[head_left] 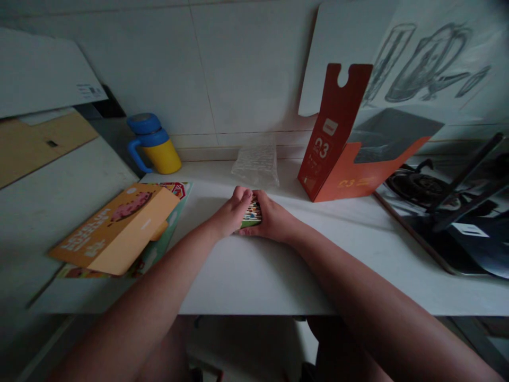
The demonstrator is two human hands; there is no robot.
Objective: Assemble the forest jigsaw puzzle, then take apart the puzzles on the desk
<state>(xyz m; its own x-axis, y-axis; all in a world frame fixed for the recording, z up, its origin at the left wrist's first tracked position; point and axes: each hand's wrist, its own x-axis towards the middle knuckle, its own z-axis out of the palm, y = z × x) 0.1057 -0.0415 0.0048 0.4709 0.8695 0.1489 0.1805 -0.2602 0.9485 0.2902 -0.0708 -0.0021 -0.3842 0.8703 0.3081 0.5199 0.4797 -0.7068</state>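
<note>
Both my hands meet in the middle of the white counter (258, 270), wrapped round a small colourful box (252, 214) with a green edge. My left hand (230, 212) grips its left side with fingers curled over the top. My right hand (272, 218) closes on its right side. Most of the box is hidden between the hands.
An orange cardboard box (115, 231) lies on a colourful sheet (175, 204) at the left. A yellow mug with a blue lid (155, 144) stands by the wall. Further right are a clear plastic bag (256, 164), an upright red-orange carton sleeve (342, 143), and a gas stove (449, 212).
</note>
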